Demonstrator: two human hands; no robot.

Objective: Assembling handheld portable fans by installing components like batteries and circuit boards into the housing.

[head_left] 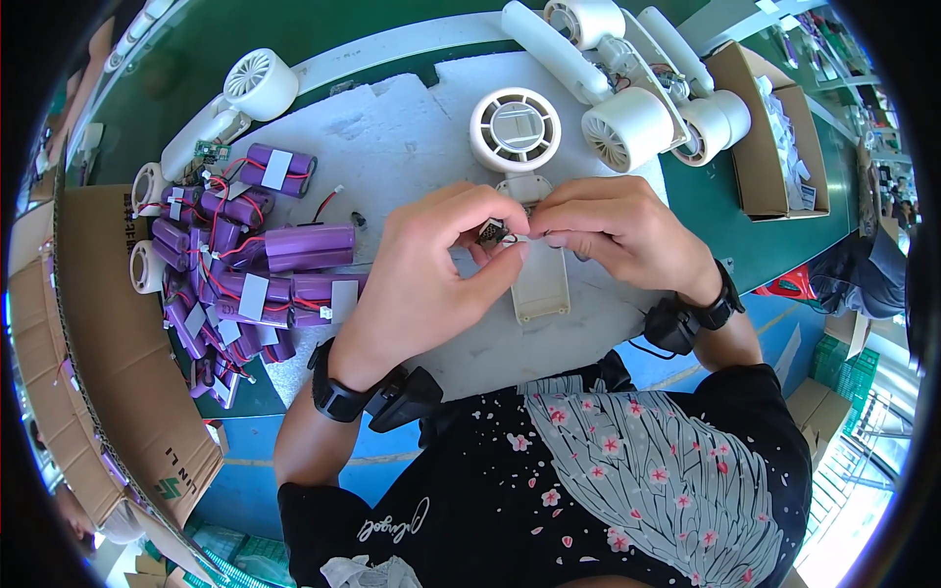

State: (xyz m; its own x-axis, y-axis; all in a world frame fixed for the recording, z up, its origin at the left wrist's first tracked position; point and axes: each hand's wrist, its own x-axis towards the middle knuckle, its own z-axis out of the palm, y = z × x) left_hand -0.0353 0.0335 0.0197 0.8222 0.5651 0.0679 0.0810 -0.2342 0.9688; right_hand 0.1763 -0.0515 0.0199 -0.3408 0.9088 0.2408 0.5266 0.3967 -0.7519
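My left hand [426,269] and my right hand [618,225] meet over a white hand-held fan shell [529,196] that lies open on a grey foam pad [392,147]. Both pinch a small dark circuit board [492,232] with thin wires, just above the shell's open handle [541,289]. The round fan head [516,129] points away from me. Each wrist wears a black strap with a small black device.
A pile of purple cylindrical battery cells [245,265] with red and black leads lies at the left. Several white fan parts [637,88] are stacked at the back right, another fan [250,93] at the back left. Cardboard boxes stand at the left [108,343] and right [774,127].
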